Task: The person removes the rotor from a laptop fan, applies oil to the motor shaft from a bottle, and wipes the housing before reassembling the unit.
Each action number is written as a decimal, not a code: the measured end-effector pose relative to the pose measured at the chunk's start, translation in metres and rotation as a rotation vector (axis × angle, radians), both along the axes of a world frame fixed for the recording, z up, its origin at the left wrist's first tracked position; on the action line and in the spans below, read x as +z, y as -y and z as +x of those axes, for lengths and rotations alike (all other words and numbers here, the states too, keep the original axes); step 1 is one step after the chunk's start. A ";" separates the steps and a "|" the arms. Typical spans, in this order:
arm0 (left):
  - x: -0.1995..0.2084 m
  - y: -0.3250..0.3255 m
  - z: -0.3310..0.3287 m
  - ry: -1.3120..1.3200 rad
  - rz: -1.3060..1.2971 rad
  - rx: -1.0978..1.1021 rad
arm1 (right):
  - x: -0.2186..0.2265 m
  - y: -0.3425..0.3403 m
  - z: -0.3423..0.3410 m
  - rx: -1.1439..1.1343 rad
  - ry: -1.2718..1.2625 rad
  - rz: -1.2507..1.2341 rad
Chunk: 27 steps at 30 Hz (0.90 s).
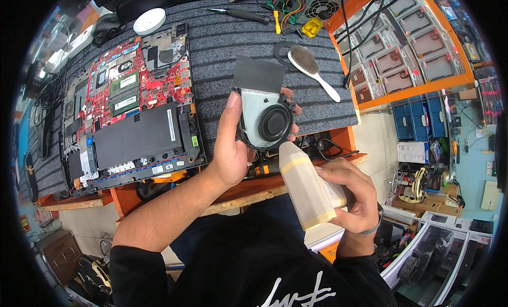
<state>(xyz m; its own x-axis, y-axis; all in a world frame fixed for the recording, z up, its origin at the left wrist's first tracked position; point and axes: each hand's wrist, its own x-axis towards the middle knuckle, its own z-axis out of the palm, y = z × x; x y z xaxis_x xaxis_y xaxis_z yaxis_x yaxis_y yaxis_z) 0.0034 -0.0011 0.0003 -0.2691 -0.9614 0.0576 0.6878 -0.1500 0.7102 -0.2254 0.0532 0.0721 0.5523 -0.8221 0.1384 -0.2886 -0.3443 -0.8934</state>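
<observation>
My left hand (228,148) is closed round a laptop cooling fan (254,111), with its black round hub facing up and a dark flap sticking out at the far end. In my right hand (355,193) is a beige handheld air blower (306,185), gripped by its handle. The blower's narrow end points at the fan's near right edge, close to it; whether they touch I cannot tell. To the left, an opened laptop base (132,136) lies on the mat, showing its red circuit board and black battery.
On the grey striped mat (222,47) lie a white-handled brush (312,69), a black ring, a pen-like tool (241,15) and a round white lid (150,21). Cables and a small fan (321,9) sit at the back. An orange-framed display case (407,47) stands to the right.
</observation>
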 end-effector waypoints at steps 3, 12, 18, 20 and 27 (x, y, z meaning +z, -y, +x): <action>0.000 0.000 0.000 -0.001 -0.006 -0.001 | 0.000 0.000 0.001 0.000 0.005 -0.011; 0.001 0.000 -0.001 0.007 0.001 0.006 | -0.002 0.001 0.000 0.009 0.006 -0.023; 0.000 0.000 -0.001 0.005 -0.003 0.002 | 0.001 0.001 0.000 0.004 -0.013 -0.017; 0.000 0.000 -0.001 0.005 0.000 0.005 | 0.001 0.001 0.001 -0.002 -0.015 -0.014; -0.001 0.000 -0.001 0.004 0.000 0.014 | -0.001 0.002 0.001 0.001 0.007 -0.028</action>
<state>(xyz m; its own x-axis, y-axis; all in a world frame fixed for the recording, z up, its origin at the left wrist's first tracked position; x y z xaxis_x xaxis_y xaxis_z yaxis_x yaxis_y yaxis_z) 0.0021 -0.0012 -0.0008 -0.2559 -0.9651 0.0559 0.6867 -0.1408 0.7132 -0.2246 0.0515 0.0710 0.5522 -0.8171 0.1656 -0.2816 -0.3697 -0.8854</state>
